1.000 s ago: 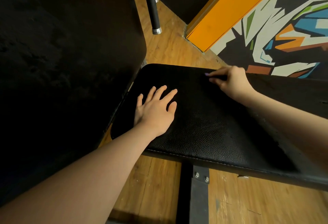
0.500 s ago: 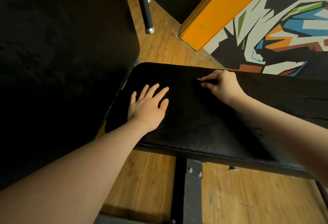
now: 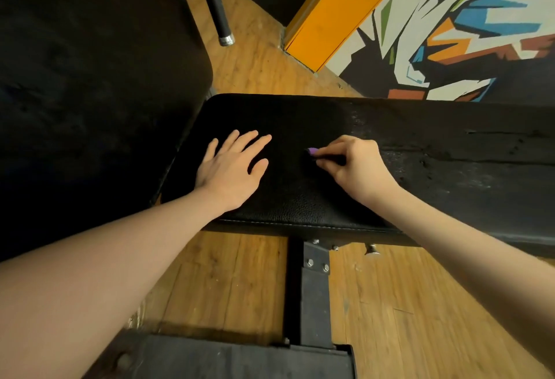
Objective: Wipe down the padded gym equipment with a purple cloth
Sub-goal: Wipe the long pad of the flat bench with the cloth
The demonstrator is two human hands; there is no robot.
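Nearest me, below both wrists, a bolted metal support post [image 3: 315, 288] runs down over the wooden floor [image 3: 240, 273] to a dark base plate.

Above it lies the black padded bench seat [image 3: 300, 207], and both hands are on it. My left hand [image 3: 231, 168] lies flat, fingers straight and spread, palm pressing the pad; I judge it is bracing me. My right hand [image 3: 357, 165] has its fingers curled in a pinch, and only a small purple tip [image 3: 312, 151] shows just past the fingertips, towards the left hand. I take that for the purple cloth, bunched small; the rest is hidden under the fingers, so I cannot tell how much of it meets the pad.

I judge the wiping step is in hand, mid-pad. The next move calls for firm downward pressure and a sweep away from the fingertips over the worn, cracked stretch [image 3: 450, 150] behind the right knuckles.

Beyond the fingers: a dark upright pad [image 3: 90, 78] at left, a metal leg [image 3: 214, 3], an orange panel [image 3: 339, 9] and a painted wall [image 3: 465, 33].
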